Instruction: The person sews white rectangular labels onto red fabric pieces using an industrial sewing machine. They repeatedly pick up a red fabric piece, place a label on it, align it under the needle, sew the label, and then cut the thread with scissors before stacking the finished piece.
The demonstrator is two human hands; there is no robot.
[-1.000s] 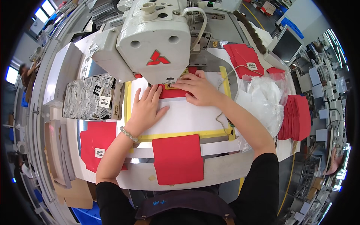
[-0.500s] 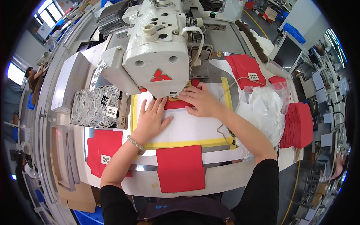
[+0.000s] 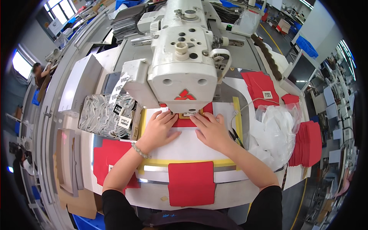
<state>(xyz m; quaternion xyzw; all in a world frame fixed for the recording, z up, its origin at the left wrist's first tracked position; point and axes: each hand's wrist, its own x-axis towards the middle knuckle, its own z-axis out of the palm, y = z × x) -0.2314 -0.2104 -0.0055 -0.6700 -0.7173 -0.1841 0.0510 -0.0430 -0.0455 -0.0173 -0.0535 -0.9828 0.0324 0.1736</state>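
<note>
At the centre of the frame, the left hand (image 3: 159,128) and right hand (image 3: 211,130) lie flat, fingers spread and gripping nothing, fingertips pressing the red cloth (image 3: 184,122) onto the white board (image 3: 188,147) just under the sewing machine (image 3: 180,65).

A bright factory hall — daylight through windows (image 3: 57,11) at upper left, blue crates (image 3: 306,44) along a grey floor.

Sewing machine head (image 3: 184,73) hides needle and upper part of red fabric piece (image 3: 186,122); label print too small to tell.
</note>
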